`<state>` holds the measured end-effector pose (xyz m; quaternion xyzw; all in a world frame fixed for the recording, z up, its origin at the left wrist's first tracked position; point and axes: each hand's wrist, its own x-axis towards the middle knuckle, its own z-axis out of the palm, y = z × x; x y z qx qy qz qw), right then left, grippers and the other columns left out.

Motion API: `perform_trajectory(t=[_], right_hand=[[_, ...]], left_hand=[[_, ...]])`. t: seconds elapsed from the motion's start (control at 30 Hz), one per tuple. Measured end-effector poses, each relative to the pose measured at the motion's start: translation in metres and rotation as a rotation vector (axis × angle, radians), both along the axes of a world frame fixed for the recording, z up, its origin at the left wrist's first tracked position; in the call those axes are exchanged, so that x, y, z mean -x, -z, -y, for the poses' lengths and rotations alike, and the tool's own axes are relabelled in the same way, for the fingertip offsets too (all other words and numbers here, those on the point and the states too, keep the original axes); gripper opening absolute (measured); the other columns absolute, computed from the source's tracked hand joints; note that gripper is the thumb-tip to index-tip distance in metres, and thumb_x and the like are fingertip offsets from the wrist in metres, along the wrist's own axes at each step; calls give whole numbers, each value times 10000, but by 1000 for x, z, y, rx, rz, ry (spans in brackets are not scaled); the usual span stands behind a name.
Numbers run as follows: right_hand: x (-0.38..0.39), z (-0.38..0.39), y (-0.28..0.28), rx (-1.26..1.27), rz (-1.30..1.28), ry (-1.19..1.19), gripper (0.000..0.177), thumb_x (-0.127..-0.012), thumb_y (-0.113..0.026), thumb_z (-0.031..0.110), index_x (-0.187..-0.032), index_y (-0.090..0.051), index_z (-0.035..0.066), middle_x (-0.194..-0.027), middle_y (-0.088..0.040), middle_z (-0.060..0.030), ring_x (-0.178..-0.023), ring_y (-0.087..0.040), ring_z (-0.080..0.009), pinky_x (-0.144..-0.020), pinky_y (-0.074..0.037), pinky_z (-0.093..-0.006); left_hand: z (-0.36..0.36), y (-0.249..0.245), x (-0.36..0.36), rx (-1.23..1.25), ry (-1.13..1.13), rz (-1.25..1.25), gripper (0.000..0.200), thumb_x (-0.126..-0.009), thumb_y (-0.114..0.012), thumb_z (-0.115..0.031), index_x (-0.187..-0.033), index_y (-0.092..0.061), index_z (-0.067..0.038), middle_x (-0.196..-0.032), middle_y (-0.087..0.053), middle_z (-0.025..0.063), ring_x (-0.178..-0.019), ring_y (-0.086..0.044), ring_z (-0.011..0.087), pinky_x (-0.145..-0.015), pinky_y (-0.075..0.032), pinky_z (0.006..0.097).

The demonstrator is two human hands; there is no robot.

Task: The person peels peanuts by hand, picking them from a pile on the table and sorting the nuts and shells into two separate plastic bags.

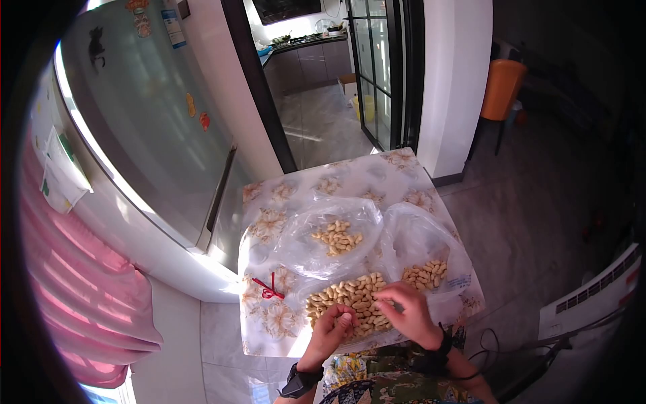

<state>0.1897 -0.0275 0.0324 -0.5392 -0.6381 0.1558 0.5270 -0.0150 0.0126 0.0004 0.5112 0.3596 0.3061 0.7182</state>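
A broad heap of unshelled peanuts (342,293) lies at the near side of the table. My left hand (330,330) is over the heap's near left part, its fingers curled in and the thumb against them. Whatever it may hold is hidden. Over the right part of the heap, my right hand (408,313) has its thumb and fingers drawn together in a pinch. What is between those fingertips is too small to tell. Beyond the heap, a clear plastic bag (296,236) holds a smaller pile of peanuts. To its right, another plastic bag (410,229) has peanuts inside.
Red-handled scissors (269,291) lie on the flowered tablecloth (276,322) at the left. A fridge (155,121) stands left of the table. Past the table, a glass door (373,81) opens onto a kitchen. An orange chair (503,89) is at the far right.
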Motion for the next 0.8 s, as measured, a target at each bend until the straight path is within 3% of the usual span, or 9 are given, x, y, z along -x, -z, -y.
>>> perform_trajectory(t=[0.13,0.37,0.47,0.63,0.8], right_hand=[[28,-5,22,99,-77,-280,197,-791,-712,67,-975,-654,27,-973,-637,-95,-841,-636,-250,-727,-507,-335],[32,-8,30,132,2,-346,217,-813,-684,77,-1010,-621,12,-1003,-613,-102,-873,-631,-277,-735,-515,-354],[30,-7,31,208,-92,-348,215,-813,-687,79,-1005,-620,10,-967,-623,-104,-823,-642,-267,-695,-517,-335],[31,-5,27,236,-195,-274,152,-842,-675,86,-967,-619,21,-833,-651,-93,-761,-664,-215,-665,-515,-300],[30,-4,27,224,-187,-256,134,-853,-672,92,-949,-616,17,-825,-658,-92,-746,-666,-194,-649,-515,-291]], left_hand=[[-1,6,4,1,2,42,264,-1007,-477,-235,-1155,-497,-18,-854,-598,14,-674,-509,45,-610,-423,181],[1,5,0,-13,-9,-6,353,-1013,-460,-236,-1274,-461,1,-868,-595,18,-690,-529,53,-612,-436,191],[1,-4,-2,-79,25,-23,346,-1008,-471,-206,-1284,-463,1,-882,-601,25,-712,-549,58,-613,-443,195],[0,2,1,-30,-46,-32,217,-972,-547,-156,-1126,-542,-3,-867,-618,22,-716,-557,59,-607,-444,196],[0,2,1,-46,-60,-32,146,-960,-569,-146,-1014,-571,-11,-822,-613,15,-694,-540,52,-601,-440,189]])
